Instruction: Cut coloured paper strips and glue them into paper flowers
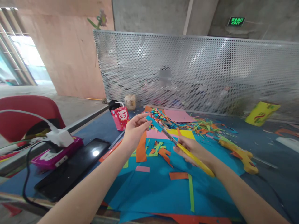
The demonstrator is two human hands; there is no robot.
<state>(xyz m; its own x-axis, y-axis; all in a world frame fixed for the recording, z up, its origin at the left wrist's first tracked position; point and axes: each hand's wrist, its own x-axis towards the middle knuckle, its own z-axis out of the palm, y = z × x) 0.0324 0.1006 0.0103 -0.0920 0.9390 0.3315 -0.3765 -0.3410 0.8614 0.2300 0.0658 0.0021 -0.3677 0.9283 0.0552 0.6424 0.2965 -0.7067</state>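
Observation:
Pinched between the thumb and fingers of my left hand (pixel 136 129) is a blue paper strip (pixel 155 124). My right hand (pixel 192 149) grips yellow-handled scissors (pixel 195 159), whose blades reach up and left to the strip's right end. Below both hands lie large blue paper sheets (pixel 163 189) with loose orange, green and pink pieces on them. Just beyond the strip is a heap of small multicoloured paper bits (pixel 158 114), and thin paper shreds (pixel 205 126) spread to its right.
A pink drink box (pixel 120 118), a black phone (pixel 72 169) and a purple power strip (pixel 57 155) stand or lie at left. On the right are a yellow glue gun (pixel 240 155) and yellow packet (pixel 261 113). Behind a perforated metal screen (pixel 191 71) sits a person.

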